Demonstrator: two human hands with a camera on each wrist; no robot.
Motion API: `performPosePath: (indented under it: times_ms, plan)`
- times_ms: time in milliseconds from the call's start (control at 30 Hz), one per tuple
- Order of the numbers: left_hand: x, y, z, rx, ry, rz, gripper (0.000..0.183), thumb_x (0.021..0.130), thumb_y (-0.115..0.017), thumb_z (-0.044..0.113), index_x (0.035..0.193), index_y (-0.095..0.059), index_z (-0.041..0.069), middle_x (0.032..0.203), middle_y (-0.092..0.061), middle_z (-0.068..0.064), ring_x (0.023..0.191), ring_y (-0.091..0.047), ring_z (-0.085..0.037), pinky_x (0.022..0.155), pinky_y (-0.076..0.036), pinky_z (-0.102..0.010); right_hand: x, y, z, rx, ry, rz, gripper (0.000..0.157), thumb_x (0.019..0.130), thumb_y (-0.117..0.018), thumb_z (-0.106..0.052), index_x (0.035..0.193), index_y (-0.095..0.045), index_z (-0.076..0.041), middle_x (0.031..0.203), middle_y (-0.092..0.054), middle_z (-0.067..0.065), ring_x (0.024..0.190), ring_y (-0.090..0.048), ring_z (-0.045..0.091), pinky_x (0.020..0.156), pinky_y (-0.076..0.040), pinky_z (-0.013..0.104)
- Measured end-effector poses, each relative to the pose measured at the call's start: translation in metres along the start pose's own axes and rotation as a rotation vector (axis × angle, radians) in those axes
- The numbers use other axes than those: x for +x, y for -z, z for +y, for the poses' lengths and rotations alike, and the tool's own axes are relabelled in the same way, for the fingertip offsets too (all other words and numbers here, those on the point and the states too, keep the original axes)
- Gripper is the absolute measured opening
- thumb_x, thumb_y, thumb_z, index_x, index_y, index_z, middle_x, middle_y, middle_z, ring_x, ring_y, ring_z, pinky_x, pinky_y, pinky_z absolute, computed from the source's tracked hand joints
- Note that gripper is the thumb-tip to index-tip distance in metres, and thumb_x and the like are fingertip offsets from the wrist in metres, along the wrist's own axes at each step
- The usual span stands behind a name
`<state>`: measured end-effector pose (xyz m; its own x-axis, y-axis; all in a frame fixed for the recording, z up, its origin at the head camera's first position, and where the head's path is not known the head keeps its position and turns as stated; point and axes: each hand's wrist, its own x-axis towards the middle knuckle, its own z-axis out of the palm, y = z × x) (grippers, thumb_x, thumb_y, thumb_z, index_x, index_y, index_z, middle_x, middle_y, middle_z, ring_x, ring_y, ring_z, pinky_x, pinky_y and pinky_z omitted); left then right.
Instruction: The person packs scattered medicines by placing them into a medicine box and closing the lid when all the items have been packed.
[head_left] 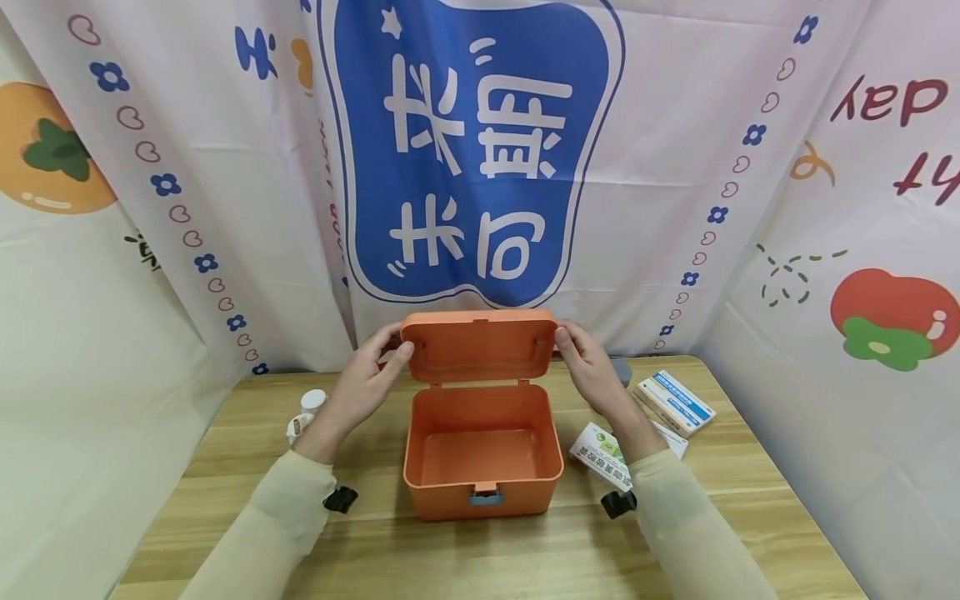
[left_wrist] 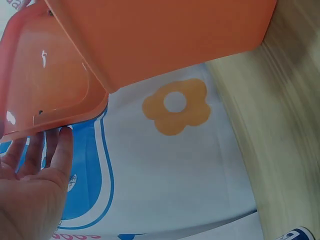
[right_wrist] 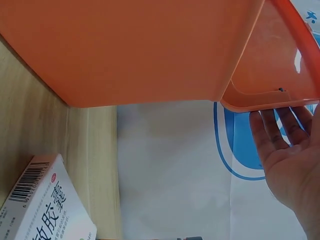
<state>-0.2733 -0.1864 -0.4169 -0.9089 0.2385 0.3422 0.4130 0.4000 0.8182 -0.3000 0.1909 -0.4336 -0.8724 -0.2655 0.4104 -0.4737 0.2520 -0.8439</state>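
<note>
An orange plastic box (head_left: 442, 498) with a blue-grey latch (head_left: 486, 497) stands on the table, its inner floor showing. The hinged lid (head_left: 480, 348) is raised upright at the back. My left hand (head_left: 366, 382) holds the lid's left edge, thumb at the front corner and fingers behind. At the opposite edge, my right hand (head_left: 596, 371) grips the lid in the same way. Both wrist views show fingers reaching along the outside of the lid (left_wrist: 60, 90), with the fingertips at its rim.
Two small white bottles (head_left: 312, 401) stand left of the box, partly behind my forearm. To the right lie a white-and-green medicine carton (head_left: 603, 454) and a blue-and-white carton (head_left: 675, 402). A grey item (head_left: 622, 371) shows behind my right hand. A printed curtain (head_left: 637, 250) hangs behind the table.
</note>
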Motion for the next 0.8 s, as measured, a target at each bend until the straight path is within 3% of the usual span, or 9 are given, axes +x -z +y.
performPosePath:
  times_ms: [100, 467, 800]
  plan:
    - [-0.001, -0.001, 0.000, -0.022, 0.018, 0.001, 0.050, 0.109, -0.056, 0.041, 0.153, -0.050, 0.019, 0.147, -0.061, -0.009, 0.136, -0.059, -0.027, 0.114, -0.050, -0.055, 0.001, -0.002, 0.001, 0.024, 0.001, 0.009, 0.037, 0.115, -0.041, -0.032, 0.135, -0.062, -0.009, 0.129, -0.068, 0.015, 0.116, -0.067, 0.023, 0.104, -0.059, 0.048]
    - [-0.004, -0.003, -0.008, -0.075, 0.034, 0.000, 0.055, 0.108, -0.058, 0.037, 0.158, -0.044, 0.018, 0.155, -0.056, -0.011, 0.143, -0.055, -0.031, 0.115, -0.050, -0.049, 0.001, -0.007, 0.007, 0.118, -0.025, 0.035, 0.036, 0.113, -0.048, -0.026, 0.139, -0.055, -0.003, 0.130, -0.064, 0.021, 0.112, -0.065, 0.012, 0.097, -0.061, 0.027]
    - [-0.012, -0.004, -0.016, -0.070, 0.052, -0.003, 0.055, 0.109, -0.058, 0.036, 0.158, -0.043, 0.017, 0.157, -0.054, -0.011, 0.143, -0.056, -0.032, 0.115, -0.051, -0.036, -0.005, -0.009, 0.016, 0.130, -0.049, 0.030, 0.037, 0.111, -0.054, -0.024, 0.142, -0.053, -0.004, 0.136, -0.062, 0.020, 0.120, -0.064, 0.020, 0.100, -0.061, 0.030]
